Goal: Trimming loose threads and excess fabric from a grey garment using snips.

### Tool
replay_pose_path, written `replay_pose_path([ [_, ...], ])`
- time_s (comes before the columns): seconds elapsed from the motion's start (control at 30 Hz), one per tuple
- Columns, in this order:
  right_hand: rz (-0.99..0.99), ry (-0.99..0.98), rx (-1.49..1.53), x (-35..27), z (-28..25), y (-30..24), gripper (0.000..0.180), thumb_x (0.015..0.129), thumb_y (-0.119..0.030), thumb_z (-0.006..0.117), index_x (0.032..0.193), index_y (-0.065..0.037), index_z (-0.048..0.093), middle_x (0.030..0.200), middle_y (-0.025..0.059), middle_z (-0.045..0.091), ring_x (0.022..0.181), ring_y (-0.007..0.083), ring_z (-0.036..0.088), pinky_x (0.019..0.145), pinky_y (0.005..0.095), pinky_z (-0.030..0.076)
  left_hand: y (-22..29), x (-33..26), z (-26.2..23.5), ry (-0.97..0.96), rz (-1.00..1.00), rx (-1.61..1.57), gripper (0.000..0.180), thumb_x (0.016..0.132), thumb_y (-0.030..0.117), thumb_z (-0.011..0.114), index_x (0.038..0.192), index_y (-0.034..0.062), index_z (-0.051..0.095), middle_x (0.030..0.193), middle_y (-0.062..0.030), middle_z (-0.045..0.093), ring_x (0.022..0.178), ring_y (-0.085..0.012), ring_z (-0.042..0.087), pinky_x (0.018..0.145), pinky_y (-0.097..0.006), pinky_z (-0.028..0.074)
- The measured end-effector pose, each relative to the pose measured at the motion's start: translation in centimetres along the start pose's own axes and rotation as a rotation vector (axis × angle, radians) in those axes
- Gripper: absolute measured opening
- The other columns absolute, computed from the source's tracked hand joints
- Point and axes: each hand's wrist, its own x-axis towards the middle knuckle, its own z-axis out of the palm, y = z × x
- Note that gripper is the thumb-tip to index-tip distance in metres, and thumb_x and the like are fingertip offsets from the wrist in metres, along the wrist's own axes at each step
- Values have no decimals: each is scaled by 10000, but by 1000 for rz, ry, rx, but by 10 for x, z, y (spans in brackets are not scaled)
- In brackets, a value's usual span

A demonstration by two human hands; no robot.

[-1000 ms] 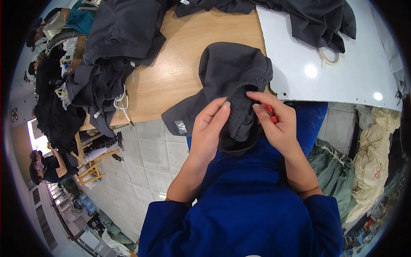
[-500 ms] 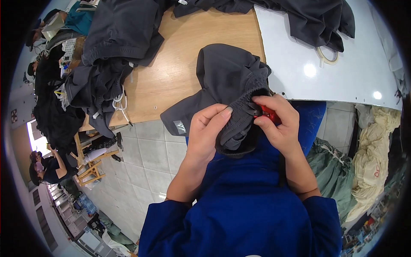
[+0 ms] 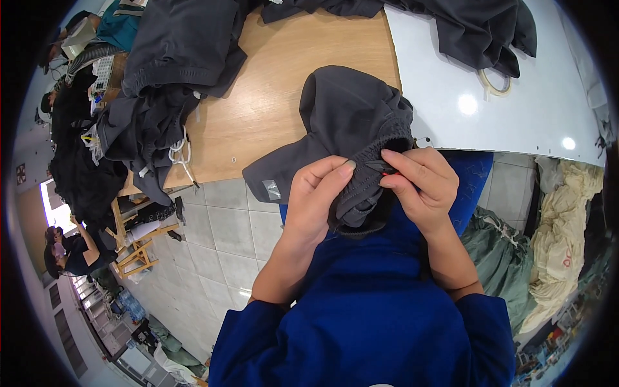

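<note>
A dark grey garment (image 3: 348,103) with a gathered elastic waistband hangs over the table's front edge, bunched toward me. My left hand (image 3: 313,200) pinches the waistband between thumb and fingers. In my closed right hand (image 3: 429,184) is a pair of thread snips (image 3: 385,171); a bit of red handle shows at the fingertips. Their dark tip lies against the inner edge of the waistband, close to my left thumb. The rest of the snips is hidden by my fingers. A shiny clear sticker (image 3: 271,189) sits on the garment's lower left part.
More dark grey garments (image 3: 180,45) are heaped on the wooden table (image 3: 290,51) at left, with white cord (image 3: 181,153) dangling. A tape roll (image 3: 495,84) lies on the white table (image 3: 445,116). Green cloth (image 3: 496,258) and cream cloth (image 3: 558,238) stand at right. Another person (image 3: 80,248) is far left.
My right hand has turned and shifted slightly right, so the snips' dark tip shows and less red is visible. My left hand keeps its pinch on the waistband.
</note>
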Motion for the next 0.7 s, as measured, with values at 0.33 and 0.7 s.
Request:
replay_pose_path([
  [0.33, 178, 56, 214, -9, -2, 7, 328, 817, -203, 683, 1081, -14, 643, 695, 22, 516, 599, 99, 437, 539, 217, 332, 12, 12, 11, 128, 108, -227, 580, 920, 32, 454, 1440, 85, 204, 1245, -154, 516, 1089, -204, 568, 936, -317, 461],
  [0.7, 18, -26, -77, -3, -5, 3, 374, 735, -87, 712, 1099, -40, 642, 767, 56, 577, 642, 139, 504, 561, 228, 387, 3, 7, 15, 70, 214, -109, 755, 892, -57, 469, 1451, 170, 16, 1242, -206, 485, 1126, -210, 522, 956, -337, 445],
])
